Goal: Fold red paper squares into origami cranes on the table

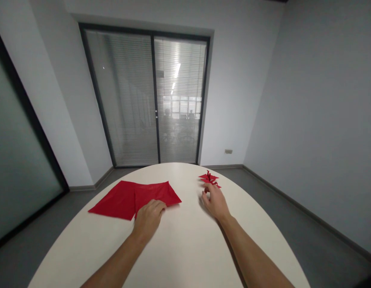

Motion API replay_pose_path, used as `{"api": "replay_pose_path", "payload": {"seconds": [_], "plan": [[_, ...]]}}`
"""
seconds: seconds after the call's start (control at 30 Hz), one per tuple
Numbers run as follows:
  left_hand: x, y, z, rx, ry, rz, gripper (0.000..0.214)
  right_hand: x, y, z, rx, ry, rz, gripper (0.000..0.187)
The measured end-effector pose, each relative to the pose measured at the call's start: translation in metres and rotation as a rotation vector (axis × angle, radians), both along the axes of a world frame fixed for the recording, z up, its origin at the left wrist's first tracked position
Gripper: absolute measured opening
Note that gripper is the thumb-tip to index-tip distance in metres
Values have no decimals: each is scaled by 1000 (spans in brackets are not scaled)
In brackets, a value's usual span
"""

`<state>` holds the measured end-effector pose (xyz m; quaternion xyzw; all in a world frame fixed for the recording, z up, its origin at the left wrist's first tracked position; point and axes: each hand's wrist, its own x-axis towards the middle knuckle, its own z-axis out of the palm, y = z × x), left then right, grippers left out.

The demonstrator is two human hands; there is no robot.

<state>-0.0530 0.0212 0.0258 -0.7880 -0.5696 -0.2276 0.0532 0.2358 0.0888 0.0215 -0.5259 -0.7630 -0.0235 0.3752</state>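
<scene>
Two flat red sheets (115, 202), of thin cloth or paper, lie side by side and partly overlapping on the left of the table. My left hand (149, 218) rests on the near edge of the right-hand sheet (157, 191), its fingers bent and close together over that edge; the fingertips are partly hidden. Farther right, small pointed red pieces (208, 177) with thin curled strips sit near the far edge. Just in front of them is my right hand (216, 202), thumb and forefinger curved with a gap between them. Its fingers partly cover the nearest red piece.
The pale table (179, 252) has a rounded far edge. Beyond it stand a dark-framed glass partition (155, 100) with blinds and a plain wall (317, 120) on the right. A wall socket (228, 151) sits low behind the table.
</scene>
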Motion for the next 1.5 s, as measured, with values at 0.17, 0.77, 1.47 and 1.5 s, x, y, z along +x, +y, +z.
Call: {"api": "replay_pose_path", "payload": {"seconds": [0.17,0.77,1.47,1.5], "plan": [[4,2,2,15,-20,-45,24,-5,-9,5,-37,-39,143,30],[10,-5,3,-162,-224,-69,35,-42,-36,18,-292,-174,595,22],[32,-7,-23,-219,-19,-66,56,-85,-51,-5,-463,-302,203,57],[31,-5,-26,-233,-1,-63,58,-85,-51,-5,-461,-302,191,59]]}}
